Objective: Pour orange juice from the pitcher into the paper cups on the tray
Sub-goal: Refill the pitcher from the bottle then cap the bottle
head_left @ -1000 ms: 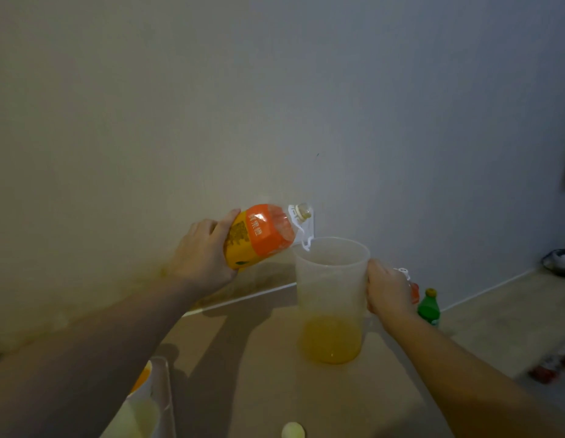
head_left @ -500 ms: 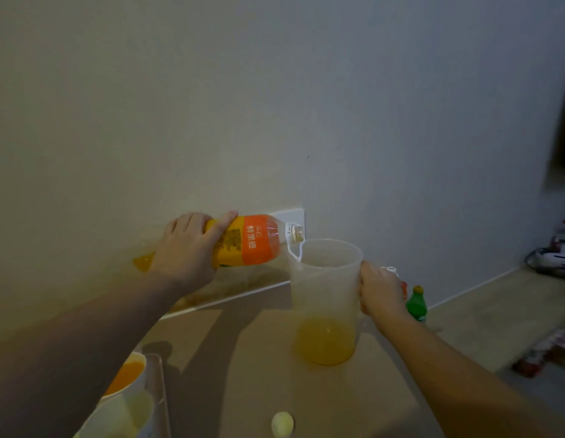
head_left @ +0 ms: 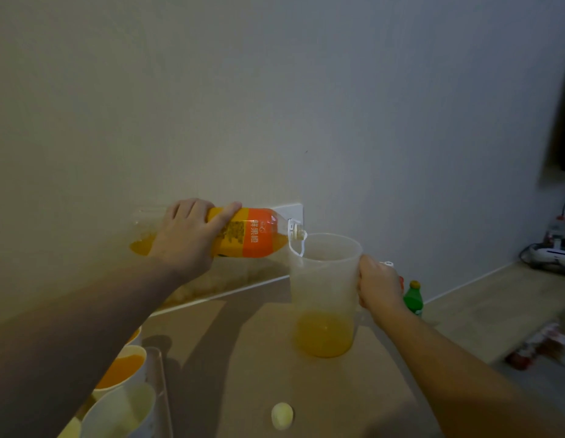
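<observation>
Refilling pitcher from juice bottle, desk by wall.
L hand (head_left: 183, 245) wrapped round juice bottle (head_left: 243, 232), near-horizontal, mouth at rim of pitcher (head_left: 324, 295); R hand (head_left: 377, 287) curled on handle. Paper cups (head_left: 123, 371) in tray (head_left: 158, 374), lower left. Risk: mouth barely over rim, so a glug may splash onto the desk (head_left: 243, 358).

The right hand (head_left: 377, 287) hides the pitcher's handle, and the bottom-left edge cuts off the paper cups (head_left: 121, 409).
</observation>
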Demonstrator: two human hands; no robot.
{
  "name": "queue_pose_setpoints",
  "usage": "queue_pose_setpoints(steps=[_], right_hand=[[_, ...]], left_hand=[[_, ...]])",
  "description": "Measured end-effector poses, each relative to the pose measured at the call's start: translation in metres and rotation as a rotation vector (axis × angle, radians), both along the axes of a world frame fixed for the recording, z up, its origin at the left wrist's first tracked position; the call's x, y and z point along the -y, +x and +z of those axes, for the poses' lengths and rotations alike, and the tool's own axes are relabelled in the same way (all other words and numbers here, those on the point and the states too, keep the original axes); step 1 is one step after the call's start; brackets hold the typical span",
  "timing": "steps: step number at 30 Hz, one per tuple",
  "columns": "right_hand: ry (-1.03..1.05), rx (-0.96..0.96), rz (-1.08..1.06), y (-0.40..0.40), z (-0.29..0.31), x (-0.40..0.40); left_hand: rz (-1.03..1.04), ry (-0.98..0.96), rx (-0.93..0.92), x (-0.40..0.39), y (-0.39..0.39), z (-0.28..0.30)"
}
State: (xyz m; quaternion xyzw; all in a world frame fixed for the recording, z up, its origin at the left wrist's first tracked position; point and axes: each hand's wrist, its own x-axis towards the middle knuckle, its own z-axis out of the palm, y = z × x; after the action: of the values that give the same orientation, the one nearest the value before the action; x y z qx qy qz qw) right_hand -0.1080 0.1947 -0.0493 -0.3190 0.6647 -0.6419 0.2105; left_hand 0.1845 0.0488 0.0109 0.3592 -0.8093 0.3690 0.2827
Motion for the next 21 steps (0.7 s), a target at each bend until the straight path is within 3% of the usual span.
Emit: queue_pose_setpoints(steps=[21], right_hand=[[-0.018,-0.006,-0.015,0.003,0.002,-0.004]], left_hand=[[-0.008,-0.026,0.074,0.001,-0.003,0.017]])
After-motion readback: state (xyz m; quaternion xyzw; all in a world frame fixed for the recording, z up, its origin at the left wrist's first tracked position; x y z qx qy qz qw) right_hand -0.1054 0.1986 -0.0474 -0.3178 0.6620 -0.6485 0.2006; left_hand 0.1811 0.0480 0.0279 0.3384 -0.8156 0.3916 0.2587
